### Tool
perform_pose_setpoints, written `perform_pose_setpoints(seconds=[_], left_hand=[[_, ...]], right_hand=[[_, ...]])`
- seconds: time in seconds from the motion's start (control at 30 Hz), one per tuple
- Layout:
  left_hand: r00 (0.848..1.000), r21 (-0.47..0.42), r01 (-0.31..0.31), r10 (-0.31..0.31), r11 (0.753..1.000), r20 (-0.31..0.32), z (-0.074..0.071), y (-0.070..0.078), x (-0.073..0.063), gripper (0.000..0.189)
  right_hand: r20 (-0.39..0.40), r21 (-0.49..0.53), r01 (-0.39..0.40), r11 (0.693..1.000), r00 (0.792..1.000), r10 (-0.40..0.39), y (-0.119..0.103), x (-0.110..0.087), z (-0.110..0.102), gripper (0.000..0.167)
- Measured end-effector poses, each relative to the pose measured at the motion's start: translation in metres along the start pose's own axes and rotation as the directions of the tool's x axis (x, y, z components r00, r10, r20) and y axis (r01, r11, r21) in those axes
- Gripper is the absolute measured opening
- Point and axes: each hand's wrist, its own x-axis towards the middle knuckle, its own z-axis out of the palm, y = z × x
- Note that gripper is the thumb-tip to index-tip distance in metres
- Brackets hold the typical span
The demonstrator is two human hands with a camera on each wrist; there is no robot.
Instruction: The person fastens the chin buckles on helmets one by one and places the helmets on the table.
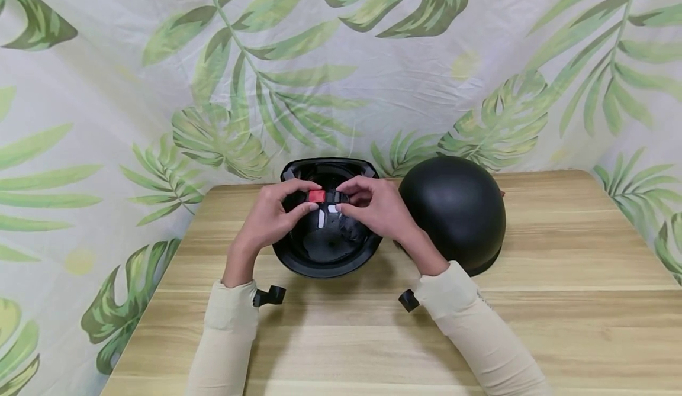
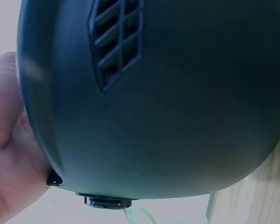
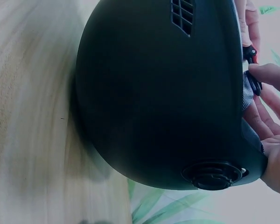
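Note:
A black helmet (image 1: 327,267) lies upside down on the table, its hollow side facing up. Over its opening, my left hand (image 1: 270,213) pinches the red part of a chin-strap buckle (image 1: 317,196) between thumb and fingers. My right hand (image 1: 382,208) pinches the black strap piece (image 1: 335,198) right beside the red part; whether the two are locked together I cannot tell. In the left wrist view the helmet shell (image 2: 177,126) with its vent grille hides most of the left hand. The right wrist view shows the right thumb (image 3: 270,74) on the black piece, beyond the helmet's rim.
A second black helmet (image 1: 453,212) stands dome up to the right, close to the right forearm. The wooden table (image 1: 575,254) runs back to a leaf-patterned cloth (image 1: 405,88). Small black camera mounts (image 1: 276,295) stick out at both wrists.

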Motion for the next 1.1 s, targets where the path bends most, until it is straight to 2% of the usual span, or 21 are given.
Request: perform_pose_setpoints(seconds=[0.2, 0.57, 0.8, 1.0, 1.1], left_hand=[[0.999, -0.027, 0.039, -0.039, 0.999, 0.012, -0.002, 0.0, 0.0, 0.032], [0.999, 0.008, -0.021, 0.022, 1.0, -0.045, 0.002, 0.002, 0.0, 0.027], [0.998, -0.022, -0.064, 0.063, 0.998, -0.004, 0.008, 0.005, 0.002, 0.024], [0.999, -0.02, -0.047, 0.047, 0.999, 0.007, 0.007, 0.006, 0.003, 0.025], [0.999, 0.014, -0.043, 0.042, 0.999, 0.016, 0.007, 0.006, 0.003, 0.025]], right_hand=[[-0.027, 0.019, -0.014, 1.0, 1.0, 0.015, -0.001, -0.003, 0.003, 0.026], [-0.091, 0.004, -0.004, 1.0, 0.996, 0.004, 0.001, -0.008, 0.008, 0.025], [-0.057, -0.004, 0.007, 1.0, 0.998, -0.007, 0.002, -0.009, 0.009, 0.026], [-0.049, -0.01, -0.001, 1.0, 0.999, 0.0, 0.003, -0.008, 0.008, 0.027], [-0.041, -0.038, -0.01, 0.999, 0.999, 0.009, 0.002, -0.007, 0.009, 0.027]])
